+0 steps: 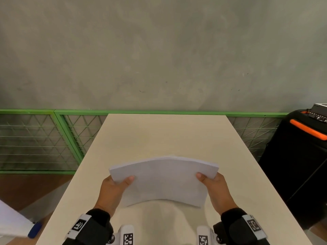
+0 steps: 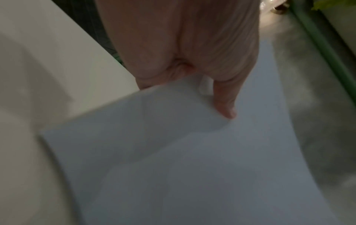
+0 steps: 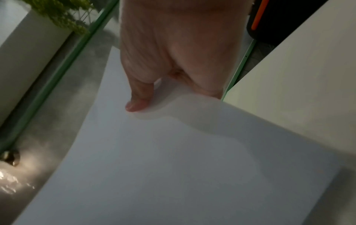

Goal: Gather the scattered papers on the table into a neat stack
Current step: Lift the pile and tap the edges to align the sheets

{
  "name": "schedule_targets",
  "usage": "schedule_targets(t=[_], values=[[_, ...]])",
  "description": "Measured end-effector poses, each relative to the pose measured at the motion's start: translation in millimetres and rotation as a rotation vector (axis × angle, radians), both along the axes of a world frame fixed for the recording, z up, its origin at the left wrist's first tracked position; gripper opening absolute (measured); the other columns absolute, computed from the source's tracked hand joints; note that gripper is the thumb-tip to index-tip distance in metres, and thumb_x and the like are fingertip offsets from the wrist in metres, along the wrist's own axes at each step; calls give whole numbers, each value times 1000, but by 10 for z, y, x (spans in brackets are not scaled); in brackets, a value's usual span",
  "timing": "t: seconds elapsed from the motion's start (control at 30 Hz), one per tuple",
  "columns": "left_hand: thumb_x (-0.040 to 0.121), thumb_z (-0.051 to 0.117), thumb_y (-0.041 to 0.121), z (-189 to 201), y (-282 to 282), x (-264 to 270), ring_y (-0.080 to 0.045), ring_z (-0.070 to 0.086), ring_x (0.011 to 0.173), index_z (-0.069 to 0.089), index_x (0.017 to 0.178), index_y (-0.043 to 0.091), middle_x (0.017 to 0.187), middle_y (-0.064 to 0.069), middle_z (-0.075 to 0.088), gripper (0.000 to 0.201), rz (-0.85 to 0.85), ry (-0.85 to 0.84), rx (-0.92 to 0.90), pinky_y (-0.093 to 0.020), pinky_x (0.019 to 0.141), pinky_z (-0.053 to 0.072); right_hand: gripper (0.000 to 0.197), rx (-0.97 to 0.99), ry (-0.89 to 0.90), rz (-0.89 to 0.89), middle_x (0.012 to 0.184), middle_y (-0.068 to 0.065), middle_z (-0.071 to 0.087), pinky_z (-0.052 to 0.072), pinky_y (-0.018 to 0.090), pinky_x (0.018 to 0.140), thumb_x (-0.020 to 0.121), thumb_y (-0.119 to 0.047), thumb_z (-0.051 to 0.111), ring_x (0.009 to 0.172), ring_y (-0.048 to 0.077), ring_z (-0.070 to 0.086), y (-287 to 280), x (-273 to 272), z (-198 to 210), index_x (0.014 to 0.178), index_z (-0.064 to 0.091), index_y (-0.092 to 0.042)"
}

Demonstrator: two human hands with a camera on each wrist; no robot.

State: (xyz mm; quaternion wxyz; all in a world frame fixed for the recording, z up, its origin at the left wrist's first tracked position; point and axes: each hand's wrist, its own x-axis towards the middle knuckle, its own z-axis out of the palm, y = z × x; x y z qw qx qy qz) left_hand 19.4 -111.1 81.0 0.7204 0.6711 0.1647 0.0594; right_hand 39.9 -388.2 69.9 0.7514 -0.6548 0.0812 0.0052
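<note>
Now the bowed stack of white paper sheets [image 1: 163, 181] is held above the near half of the pale rectangular bench [image 1: 164, 137], gripped by the left hand [image 1: 112, 190] and right hand [image 1: 216, 189], thumbs on top. Squaring appears underway; next, it should probably be laid flat.

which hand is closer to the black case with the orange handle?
Right. The right hand grips the paper stack at its right edge, on the side where the black case stands off the table; the left hand grips the far edge.
</note>
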Motion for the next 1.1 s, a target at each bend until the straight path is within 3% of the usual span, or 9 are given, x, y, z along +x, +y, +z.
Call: schedule_targets(t=[0.07,0.17,0.3,0.43,0.57,0.63,0.7,0.93,1.1], values=[[81,65,-1,66,6,12,-13,64,72,65,86,14,76,5,71,16,-7,-31,4,-16,57,49,82,14,-40,5,91,10,74,54,30,67,32,-58,84,81,25,70,-16,26,48,96,70,-8],[78,66,-3,108,68,36,-2,68,61,66,87,13,67,8,74,18,-20,-72,-6,-9,51,51,39,68,-93,62,87,7,75,54,25,64,59,-32,82,79,22,69,-86,24,148,90,70,-11],[75,70,-2,63,113,51,-19,64,79,64,99,5,87,-5,71,26,-56,-100,48,-12,57,52,66,13,-127,120,86,0,74,54,22,63,38,-47,86,77,12,69,-124,3,110,92,70,-11],[72,75,0,-40,130,67,-20,63,88,60,108,8,97,-5,68,40,-70,-89,14,-11,58,54,81,27,-90,155,88,2,76,55,21,61,29,-51,88,79,14,71,-120,14,-18,96,70,-11],[20,93,38,-160,177,109,-13,71,79,64,99,13,85,1,76,88,-152,-63,-25,-15,59,55,73,60,-42,263,96,1,76,55,24,72,34,-42,90,90,16,70,-121,27,-46,101,72,-17],[11,91,47,-186,172,151,-14,71,80,66,96,15,87,1,76,94,-178,-36,-23,-19,63,56,70,57,-21,283,102,6,75,54,29,79,37,-37,89,98,22,69,-143,50,-40,102,72,-17],[17,90,40,-172,164,183,-19,68,84,65,95,17,91,-1,74,84,-178,-34,-22,-20,65,55,80,49,-13,261,109,12,73,52,34,83,35,-40,90,104,30,66,-159,94,-47,107,69,-12],[11,91,48,-195,150,184,-9,72,75,68,91,18,77,7,79,88,-194,-11,-78,-25,70,51,83,59,21,147,86,3,76,54,29,72,19,-44,92,83,19,70,-86,140,-111,92,71,-12],[55,84,14,-115,136,186,-22,66,86,67,91,15,73,9,78,40,-121,-49,-72,-21,67,52,20,40,-16,106,79,2,75,53,28,71,71,4,71,81,22,67,-62,61,28,85,72,-11]])
